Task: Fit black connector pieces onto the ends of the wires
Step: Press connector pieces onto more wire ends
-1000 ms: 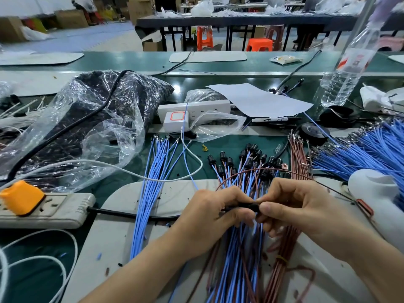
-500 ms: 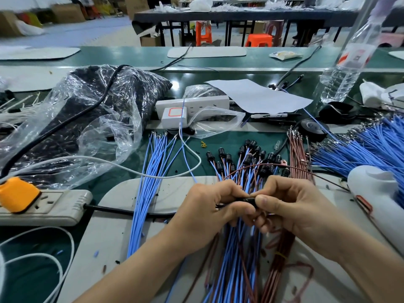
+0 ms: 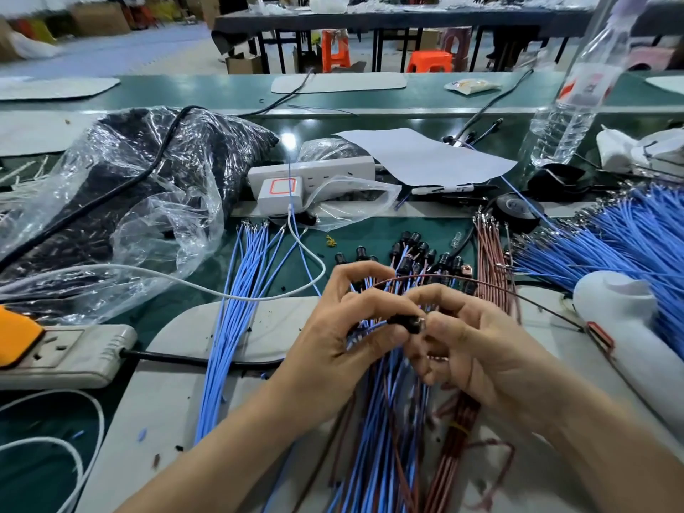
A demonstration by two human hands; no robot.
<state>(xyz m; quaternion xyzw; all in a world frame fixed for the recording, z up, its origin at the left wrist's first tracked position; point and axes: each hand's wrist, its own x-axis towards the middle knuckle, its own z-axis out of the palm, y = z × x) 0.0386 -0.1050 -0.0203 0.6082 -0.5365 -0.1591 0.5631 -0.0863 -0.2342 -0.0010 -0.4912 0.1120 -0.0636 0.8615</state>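
Nothing can be read — the red-and-white label on the water bottle (image 3: 588, 87), the print on the marker pen (image 3: 444, 189) and on the packet (image 3: 472, 85) are all too blurred to make out.

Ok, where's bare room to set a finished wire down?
Grey mat left of the loose blue wires, beside the power strip; also between those wires and the left hand. Crowded: capped wires ahead, brown wires and white device right.

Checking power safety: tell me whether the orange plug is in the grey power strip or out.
In: the orange plug sits flush on the grey power strip, no prongs showing.
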